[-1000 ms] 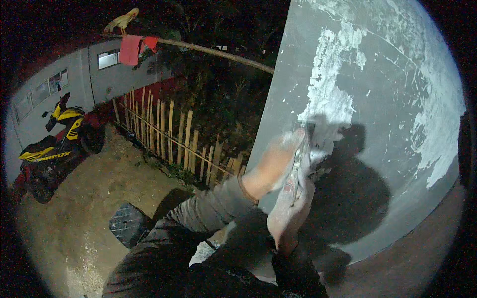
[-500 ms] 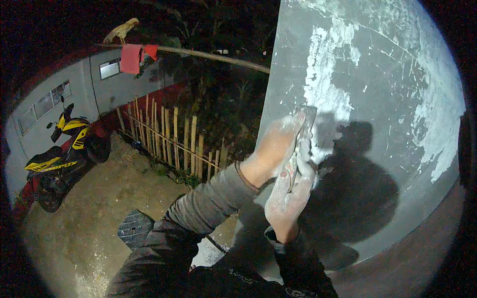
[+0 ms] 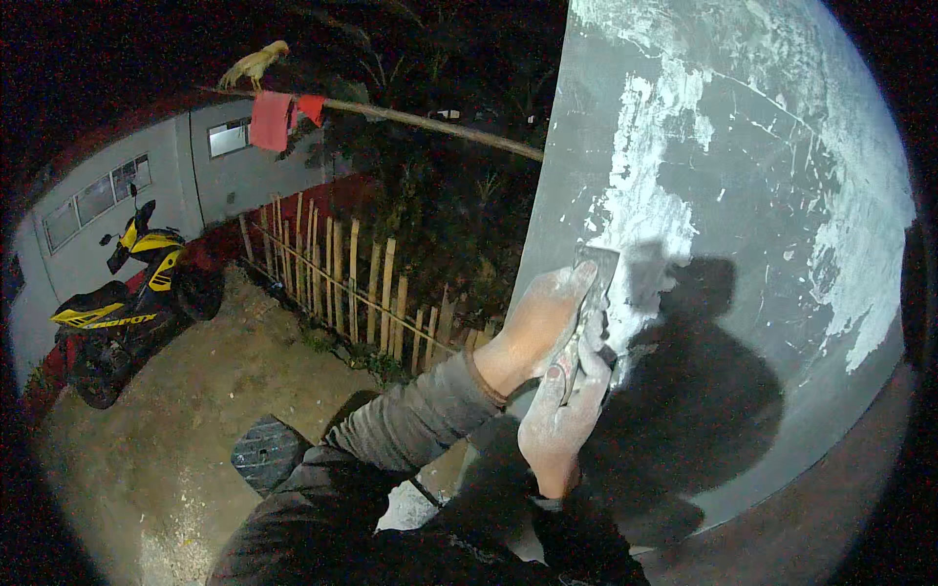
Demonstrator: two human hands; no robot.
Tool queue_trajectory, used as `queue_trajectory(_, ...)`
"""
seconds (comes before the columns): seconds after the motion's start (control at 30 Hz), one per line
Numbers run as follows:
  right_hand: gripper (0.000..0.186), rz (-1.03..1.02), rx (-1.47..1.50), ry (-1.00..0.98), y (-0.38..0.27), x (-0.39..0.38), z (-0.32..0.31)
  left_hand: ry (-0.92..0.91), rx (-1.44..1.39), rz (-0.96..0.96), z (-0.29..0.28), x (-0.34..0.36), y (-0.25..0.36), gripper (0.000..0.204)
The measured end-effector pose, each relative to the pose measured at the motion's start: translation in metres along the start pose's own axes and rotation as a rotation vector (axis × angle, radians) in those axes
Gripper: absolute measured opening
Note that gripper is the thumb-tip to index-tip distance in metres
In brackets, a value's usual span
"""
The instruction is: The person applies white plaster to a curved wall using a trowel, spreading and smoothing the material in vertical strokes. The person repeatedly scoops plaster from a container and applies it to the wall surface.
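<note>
My left hand (image 3: 540, 320) is closed on a flat grey putty knife (image 3: 597, 268), its thumb lying along the blade. Just below, my right hand (image 3: 567, 422) wraps round the lower end of the same tool, so most of the handle is hidden between the fingers. White powder coats both hands. The blade's upper end lies at or very near the grey wall (image 3: 747, 195), by the foot of a rough white putty patch (image 3: 640, 186). Whether the edge touches the wall, I cannot tell.
Shadows of my head and arms darken the wall's lower part. Left stand a yellow and black motorcycle (image 3: 127, 303) and a bamboo fence (image 3: 337, 283). A bird (image 3: 256, 64) perches on a pole (image 3: 420, 115) hung with red cloths (image 3: 272, 121). A dark block-like object (image 3: 267, 454) is by my left arm.
Both hands have moved down the wall with the putty knife, from the middle of the white patch's lower part to its left lower edge. The view has shifted slightly.
</note>
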State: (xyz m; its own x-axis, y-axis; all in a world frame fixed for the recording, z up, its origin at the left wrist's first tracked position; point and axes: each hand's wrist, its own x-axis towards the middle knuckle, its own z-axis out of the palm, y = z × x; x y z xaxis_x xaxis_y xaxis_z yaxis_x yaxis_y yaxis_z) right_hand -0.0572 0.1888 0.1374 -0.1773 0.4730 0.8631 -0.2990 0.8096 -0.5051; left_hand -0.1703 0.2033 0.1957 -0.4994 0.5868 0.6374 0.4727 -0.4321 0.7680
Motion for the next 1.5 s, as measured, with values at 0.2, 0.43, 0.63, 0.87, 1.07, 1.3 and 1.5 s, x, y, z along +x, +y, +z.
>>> queue_trajectory(0.2,0.034,0.040,-0.027,-0.006,0.004,0.028,0.009,-0.061,-0.223,0.059,-0.011,0.035,0.020,0.040)
queue_trajectory(0.43,0.033,-0.221,-0.017,0.042,0.000,0.022,0.015,-0.002,-0.127,-0.063,-0.010,0.008,0.023,0.041)
queue_trajectory(0.63,0.040,-0.150,-0.148,0.062,-0.001,0.067,0.026,-0.071,-0.213,0.069,-0.027,0.066,0.049,0.037)
queue_trajectory(0.87,0.036,-0.166,-0.211,0.150,-0.012,0.039,0.031,-0.016,0.025,0.143,-0.023,0.040,0.036,0.041)
queue_trajectory(1.07,0.026,-0.163,-0.350,0.176,-0.015,0.084,0.044,-0.258,-0.089,0.274,-0.038,0.100,0.046,0.046)
queue_trajectory(1.3,0.028,-0.351,-0.237,0.158,-0.008,0.089,0.046,-0.039,0.769,0.877,-0.052,0.112,0.066,0.026)
queue_trajectory(1.5,0.029,-0.272,-0.185,0.251,-0.022,0.085,0.063,-0.023,0.709,0.897,-0.048,0.119,0.042,0.025)
